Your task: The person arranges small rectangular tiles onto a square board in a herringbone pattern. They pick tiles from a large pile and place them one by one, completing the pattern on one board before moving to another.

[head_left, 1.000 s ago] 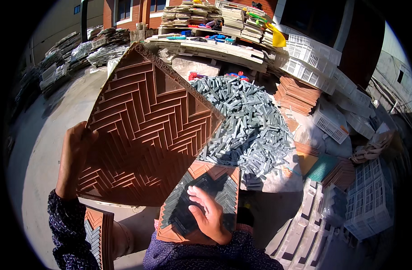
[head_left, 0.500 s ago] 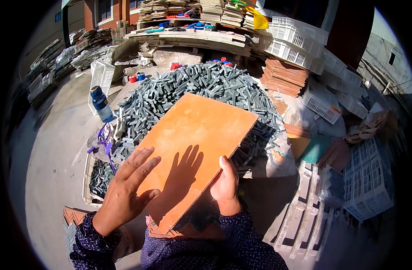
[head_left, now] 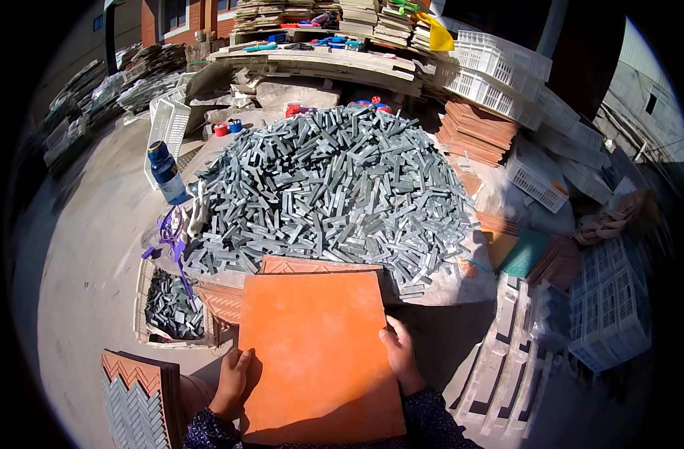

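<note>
A flat, square orange board (head_left: 316, 348) is held in front of me, its smooth face up. My left hand (head_left: 235, 376) closes on its left edge and my right hand (head_left: 403, 356) grips its right edge, thumb on the rim. The undersides of both grips are hidden. Just beyond the board, a terracotta panel with a herringbone relief (head_left: 323, 265) rests at the front of a heap of grey-green strips (head_left: 327, 187). Another relief panel (head_left: 221, 301) shows beside the board's left corner.
A crate (head_left: 141, 299) of strips stands left, near herringbone panels partly filled with grey strips (head_left: 132, 404). A blue bottle (head_left: 167, 176) and purple strap (head_left: 170, 239) lie behind it. At right are a slatted pallet (head_left: 499, 367), blue crates (head_left: 611, 307) and stacked terracotta panels (head_left: 476, 133).
The orange board has come down toward me and turned square. My left hand, spread above its face before, now grips its left edge. The heap and relief panels behind are uncovered.
</note>
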The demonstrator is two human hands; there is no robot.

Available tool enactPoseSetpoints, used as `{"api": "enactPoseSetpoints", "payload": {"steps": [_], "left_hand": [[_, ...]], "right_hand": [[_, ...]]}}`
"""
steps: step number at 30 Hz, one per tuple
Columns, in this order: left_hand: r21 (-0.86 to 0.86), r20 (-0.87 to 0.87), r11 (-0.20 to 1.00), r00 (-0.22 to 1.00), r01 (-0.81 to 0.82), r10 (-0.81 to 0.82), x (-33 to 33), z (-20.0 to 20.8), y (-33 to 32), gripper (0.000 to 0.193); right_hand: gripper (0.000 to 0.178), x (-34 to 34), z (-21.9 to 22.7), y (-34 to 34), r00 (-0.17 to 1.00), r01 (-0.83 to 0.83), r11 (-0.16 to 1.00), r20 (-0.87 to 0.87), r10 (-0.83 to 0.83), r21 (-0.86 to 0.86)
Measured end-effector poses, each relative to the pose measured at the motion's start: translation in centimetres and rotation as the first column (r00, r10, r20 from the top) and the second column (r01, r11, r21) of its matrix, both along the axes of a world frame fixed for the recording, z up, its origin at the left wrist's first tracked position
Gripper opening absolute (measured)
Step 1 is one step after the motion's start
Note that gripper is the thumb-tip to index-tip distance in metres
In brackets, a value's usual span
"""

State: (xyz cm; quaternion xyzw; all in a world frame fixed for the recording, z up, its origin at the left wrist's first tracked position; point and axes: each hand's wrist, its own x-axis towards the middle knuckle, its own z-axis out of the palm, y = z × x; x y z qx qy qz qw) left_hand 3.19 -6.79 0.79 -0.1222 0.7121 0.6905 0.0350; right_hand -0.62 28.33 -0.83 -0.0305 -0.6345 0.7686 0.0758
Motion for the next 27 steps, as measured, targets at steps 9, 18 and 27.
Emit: {"api": "enactPoseSetpoints", "payload": {"steps": [9, 18, 27], "left_hand": [[-0.248, -0.055, 0.969, 0.998, -0.008, -0.006, -4.4, 1.0, 1.9, 0.024], [0.100, -0.101, 0.995, 0.995, -0.018, 0.028, -5.4, -3.2, 0.8, 0.045], [0.290, 0.216, 0.957, 0.974, 0.009, -0.075, -4.9, -3.3, 0.6, 0.025]], "right_hand": [[0.043, -2.8, 1.4, 0.3, 0.996, 0.068, 0.986, 0.043, -0.076, 0.155], [0.050, -1.9, -1.0, -0.9, 0.980, 0.188, 0.982, 0.061, -0.188, -0.004], [0.027, -1.4, -3.7, 0.3, 0.938, 0.033, 0.981, 0.333, -0.097, 0.192]]}}
